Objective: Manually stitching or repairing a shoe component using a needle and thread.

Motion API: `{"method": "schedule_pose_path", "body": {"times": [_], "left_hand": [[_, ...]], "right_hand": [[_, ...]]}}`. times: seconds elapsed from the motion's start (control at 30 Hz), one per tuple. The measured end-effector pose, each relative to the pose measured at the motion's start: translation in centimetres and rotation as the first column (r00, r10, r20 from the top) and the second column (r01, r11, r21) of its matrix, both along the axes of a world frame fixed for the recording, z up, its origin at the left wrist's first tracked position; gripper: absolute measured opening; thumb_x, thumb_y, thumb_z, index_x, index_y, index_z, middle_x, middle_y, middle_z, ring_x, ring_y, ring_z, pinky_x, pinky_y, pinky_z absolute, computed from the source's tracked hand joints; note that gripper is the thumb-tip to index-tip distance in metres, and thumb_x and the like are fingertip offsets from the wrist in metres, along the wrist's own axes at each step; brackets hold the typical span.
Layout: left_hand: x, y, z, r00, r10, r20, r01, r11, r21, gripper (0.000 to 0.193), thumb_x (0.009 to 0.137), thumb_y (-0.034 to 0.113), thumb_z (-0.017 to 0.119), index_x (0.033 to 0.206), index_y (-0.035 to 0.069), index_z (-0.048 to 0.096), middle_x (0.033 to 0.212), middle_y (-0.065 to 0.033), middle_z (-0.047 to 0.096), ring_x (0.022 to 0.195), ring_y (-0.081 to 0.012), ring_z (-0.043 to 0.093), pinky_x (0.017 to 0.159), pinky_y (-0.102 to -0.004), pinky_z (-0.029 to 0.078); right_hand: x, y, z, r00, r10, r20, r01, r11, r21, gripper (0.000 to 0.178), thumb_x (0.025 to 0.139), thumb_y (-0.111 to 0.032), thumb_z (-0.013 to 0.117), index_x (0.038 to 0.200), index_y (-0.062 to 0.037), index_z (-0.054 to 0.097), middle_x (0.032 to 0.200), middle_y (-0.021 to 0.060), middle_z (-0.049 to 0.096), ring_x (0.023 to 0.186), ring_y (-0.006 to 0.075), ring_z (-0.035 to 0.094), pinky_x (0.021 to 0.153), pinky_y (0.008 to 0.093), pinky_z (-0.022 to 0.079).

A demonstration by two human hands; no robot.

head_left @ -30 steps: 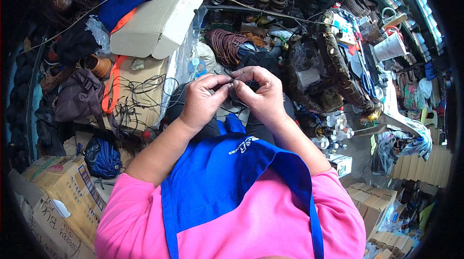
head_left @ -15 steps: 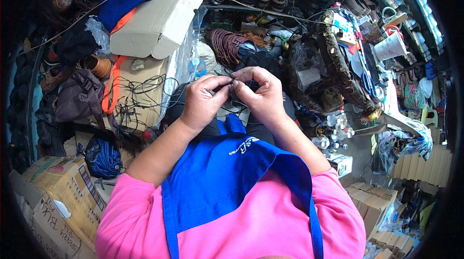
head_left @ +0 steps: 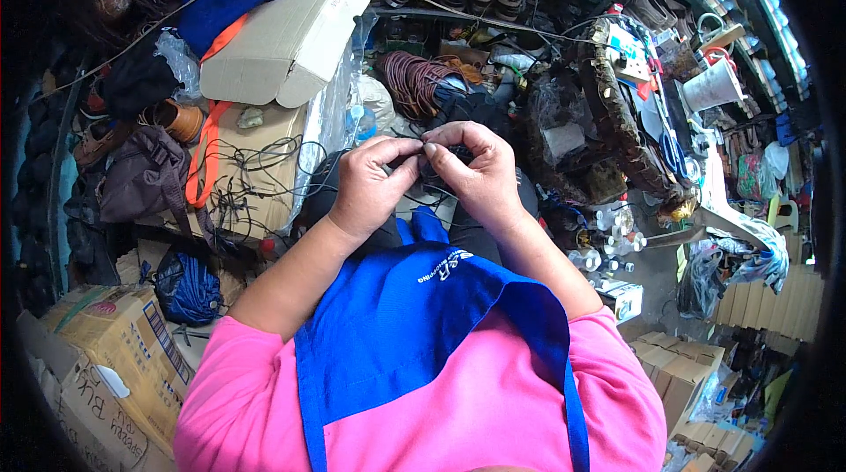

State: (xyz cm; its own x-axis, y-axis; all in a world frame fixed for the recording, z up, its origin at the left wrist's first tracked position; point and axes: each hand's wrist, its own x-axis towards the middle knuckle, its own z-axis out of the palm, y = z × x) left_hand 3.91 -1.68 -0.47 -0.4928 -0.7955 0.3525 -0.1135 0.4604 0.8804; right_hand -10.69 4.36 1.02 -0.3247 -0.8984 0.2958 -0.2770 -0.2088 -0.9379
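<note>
Above my lap, my left hand [head_left: 372,183] and my right hand [head_left: 480,170] meet fingertip to fingertip. Thumb and forefinger of each are pinched together. Between the tips is something small and dark, too little of it visible to name. Below the hands lies my blue apron [head_left: 388,322], over dark trousers. To the left, thin black cords [head_left: 251,159] lie tangled on a flat cardboard surface [head_left: 284,126], some trailing towards my left hand.
A folded cardboard piece [head_left: 273,40] and an orange strap [head_left: 208,155] lie at the left. Ahead sits a coil of brown cord [head_left: 414,80]. At the right stand a worn, rough-edged bin [head_left: 617,111], small clear bottles [head_left: 608,247] and a white thread spool [head_left: 712,87].
My right thumb has shifted slightly up along the pinch, and less of the dark thing shows below the fingertips. Both arms stay in nearly the same place.
</note>
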Motion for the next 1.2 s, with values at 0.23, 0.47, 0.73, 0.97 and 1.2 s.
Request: {"method": "schedule_pose_path", "body": {"times": [0.23, 0.47, 0.73, 0.97, 1.2], "left_hand": [[1.0, -0.7, -0.2, 0.992, -0.125, 0.02, 0.118, 0.972, 0.205, 0.027, 0.077, 0.001, 0.068, 0.104, 0.0, 0.063, 0.089, -0.0052, 0.063, 0.082, -0.0116, 0.059, 0.076, -0.0248, 0.048], [0.9, -1.2, 2.5, 0.996, -0.073, 0.049, 0.081, 0.974, -0.211, 0.024, 0.073, -0.001, 0.068, 0.096, 0.004, 0.067, 0.089, -0.0095, 0.064, 0.082, -0.0171, 0.062, 0.073, -0.0277, 0.05], [0.8, -1.4, 3.0, 0.993, -0.021, 0.115, 0.069, 0.898, -0.435, 0.019, 0.069, -0.003, 0.068, 0.087, 0.004, 0.067, 0.083, -0.0101, 0.064, 0.077, -0.0225, 0.063, 0.069, -0.0295, 0.051], [0.1, -0.9, 2.8, 0.997, 0.037, 0.064, -0.003, 0.884, -0.467, 0.01, 0.066, -0.003, 0.065, 0.073, 0.003, 0.06, 0.071, -0.0084, 0.057, 0.065, -0.0227, 0.058, 0.058, -0.0324, 0.047], [-1.0, -1.5, 2.8, 0.996, 0.08, 0.049, -0.054, 0.916, -0.398, 0.011, 0.065, 0.001, 0.063, 0.065, 0.004, 0.053, 0.068, -0.0094, 0.054, 0.064, -0.0276, 0.055, 0.059, -0.0358, 0.045]], "right_hand": [[-0.6, 0.2, 0.6, 0.992, -0.03, -0.12, 0.025, 0.999, -0.046, 0.006, 0.075, -0.005, 0.067, 0.078, -0.0011, 0.062, 0.081, 0.009, 0.064, 0.078, 0.0197, 0.061, 0.071, 0.0305, 0.047], [-0.8, 0.2, 0.6, 0.97, -0.013, -0.242, -0.011, 0.995, -0.098, 0.008, 0.073, -0.005, 0.069, 0.078, -0.0021, 0.063, 0.08, 0.0094, 0.064, 0.076, 0.023, 0.062, 0.07, 0.0312, 0.047], [-0.8, 0.2, 0.5, 0.961, 0.01, -0.277, -0.037, 0.995, -0.095, 0.009, 0.071, -0.007, 0.07, 0.076, -0.0031, 0.064, 0.078, 0.0092, 0.064, 0.073, 0.0235, 0.062, 0.067, 0.0316, 0.047], [-0.6, 0.1, 0.7, 0.913, -0.044, -0.406, -0.014, 0.99, -0.14, 0.012, 0.068, -0.011, 0.07, 0.069, -0.0055, 0.06, 0.069, 0.0071, 0.059, 0.07, 0.0238, 0.057, 0.069, 0.0339, 0.041], [-0.3, 0.0, 0.7, 0.949, -0.098, -0.3, 0.053, 0.987, -0.154, 0.013, 0.068, -0.01, 0.07, 0.066, -0.0052, 0.058, 0.067, 0.0077, 0.057, 0.064, 0.0238, 0.054, 0.06, 0.0315, 0.04]]}}
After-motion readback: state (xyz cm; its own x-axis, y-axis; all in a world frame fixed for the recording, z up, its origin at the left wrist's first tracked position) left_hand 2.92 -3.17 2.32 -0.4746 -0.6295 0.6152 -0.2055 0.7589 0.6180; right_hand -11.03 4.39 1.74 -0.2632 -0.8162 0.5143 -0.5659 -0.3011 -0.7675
